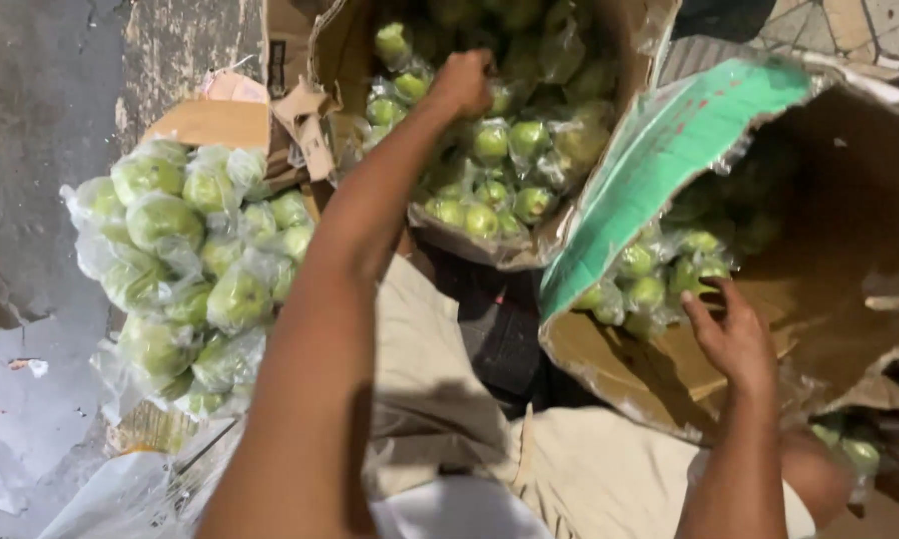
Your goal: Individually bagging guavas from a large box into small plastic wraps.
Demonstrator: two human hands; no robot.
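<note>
Between two torn cartons, the left hand [461, 82] is reaching into the far carton [341, 50], its grip closing on a wrapped guava [492, 100]. The right hand [734, 339], fingers spread and released, is steadying the near carton [669, 150]. Lifting each fruit singly would be sparing the film.

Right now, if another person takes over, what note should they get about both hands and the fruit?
Left hand: stretched into the middle cardboard box, closed among the bagged green fruit; whether it grips one cannot be seen.
Right hand: open, fingers spread, resting inside the right cardboard box, fingertips next to the wrapped fruit there.
Things: both boxes lie tilted open toward the person and hold plastic-wrapped green fruit. A big pile of wrapped fruit sits on flattened cardboard on the floor at the left.
Done: a large pile is out on the left.
Left: plenty of fruit is in both boxes.
</note>
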